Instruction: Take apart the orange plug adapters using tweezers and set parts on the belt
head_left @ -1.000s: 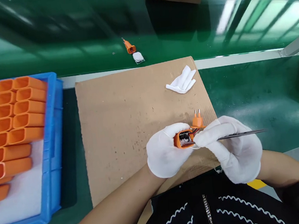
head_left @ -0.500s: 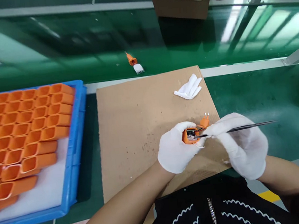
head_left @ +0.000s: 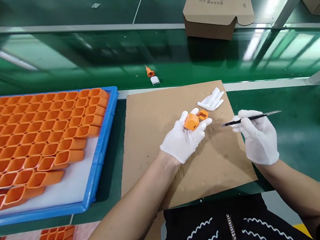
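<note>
Palm up over the cardboard sheet, my left hand (head_left: 183,138), in a white glove, holds an orange plastic housing (head_left: 192,121) on its fingers. Beside the housing, at the fingertips, lies a smaller orange piece (head_left: 203,115) with an opening; whether a wire joins the two cannot be seen. My right hand (head_left: 258,135), also gloved, pinches dark, thin tweezers (head_left: 245,119) between thumb and fingers. Their tip points left, apart from the housing.
A cardboard sheet (head_left: 150,136) covers part of the green bench, with a spare white glove (head_left: 212,99) on it. At left, a blue tray (head_left: 96,169) bears rows of orange shells (head_left: 46,138). Behind lie an orange part (head_left: 150,71) and a white piece (head_left: 154,80). A cardboard box (head_left: 216,9) stands on the shelf.
The tweezers have come away from the housing as my right hand drew back. My left hand has turned and opened out, so the housing's closed side shows. The camera view has shifted.
</note>
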Demonstrator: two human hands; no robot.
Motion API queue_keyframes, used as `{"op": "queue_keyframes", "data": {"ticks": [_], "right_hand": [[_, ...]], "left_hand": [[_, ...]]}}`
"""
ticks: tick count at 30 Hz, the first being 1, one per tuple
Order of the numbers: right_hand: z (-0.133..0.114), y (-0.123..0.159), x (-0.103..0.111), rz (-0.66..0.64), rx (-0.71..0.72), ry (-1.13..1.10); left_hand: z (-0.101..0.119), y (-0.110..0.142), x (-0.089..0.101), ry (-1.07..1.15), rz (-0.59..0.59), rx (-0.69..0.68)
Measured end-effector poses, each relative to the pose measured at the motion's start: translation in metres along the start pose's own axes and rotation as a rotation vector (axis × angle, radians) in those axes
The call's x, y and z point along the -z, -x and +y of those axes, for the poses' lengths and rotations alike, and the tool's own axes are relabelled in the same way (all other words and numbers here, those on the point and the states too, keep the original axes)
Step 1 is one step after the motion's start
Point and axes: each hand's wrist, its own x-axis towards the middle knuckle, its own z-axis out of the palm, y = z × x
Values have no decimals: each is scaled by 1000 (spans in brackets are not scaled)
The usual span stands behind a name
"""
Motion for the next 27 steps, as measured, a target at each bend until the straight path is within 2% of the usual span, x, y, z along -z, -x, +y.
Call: {"op": "queue_keyframes", "data": {"ticks": [6,19,22,25,27], "right_hand": [[8,-6,0,-21,-189,-40],[7,-5,0,-32,-244,-67],[7,-5,2,-47,-218,-39],[8,-6,2,-38,-186,-42],[9,-7,2,-8,-160,-52]], "left_hand": [[-1,3,1,-47,-42,51],[1,3,5,-104,-106,15],[-3,1,5,-220,-148,-102],[-12,-5,10,-379,-171,-333],[-16,-12,17,-503,-122,-505]]}}
